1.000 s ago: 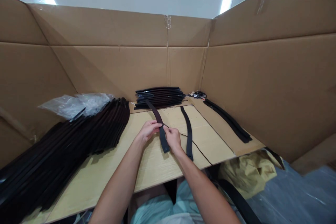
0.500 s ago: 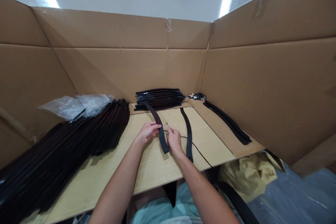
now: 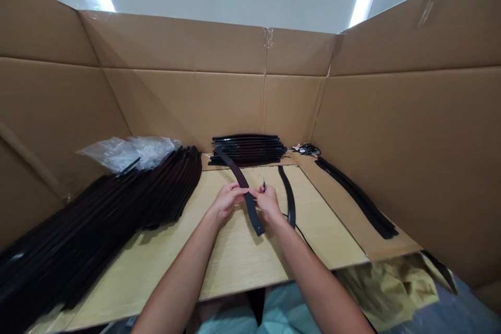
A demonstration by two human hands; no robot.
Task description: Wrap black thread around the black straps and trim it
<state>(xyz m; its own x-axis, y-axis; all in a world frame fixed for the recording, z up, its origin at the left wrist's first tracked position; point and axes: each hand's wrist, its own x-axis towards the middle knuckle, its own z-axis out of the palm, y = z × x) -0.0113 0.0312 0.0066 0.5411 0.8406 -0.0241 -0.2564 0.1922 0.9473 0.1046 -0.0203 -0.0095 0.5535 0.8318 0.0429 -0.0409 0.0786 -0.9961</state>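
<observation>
A long, curved black strip (image 3: 253, 216) slants across the middle of the table, its far end at the stacked strips. My left hand (image 3: 229, 199) is closed on the left edge of this strip in a pinch. Against the opposite edge, the thumb and fingers of my right hand (image 3: 266, 201) meet at the strip. A small pointed metal tool (image 3: 264, 183) sticks up out of the right hand; its exact kind is too small to tell. Just right of that hand lies a second black strip (image 3: 288, 193). A thin black cord (image 3: 303, 239) runs partly hidden under the right forearm.
Many black strips (image 3: 117, 219) are heaped at the left, with clear plastic bags (image 3: 133, 152) behind. More strips (image 3: 248, 149) are stacked at the back. Dark cords (image 3: 307, 150) and further strips (image 3: 358, 198) lie at the right. Cardboard walls (image 3: 188, 99) enclose the table (image 3: 164, 271).
My right hand has moved in to the strip, and its fingers now meet the strip's edge. The cord by it shows less. The whole view has shifted slightly.
</observation>
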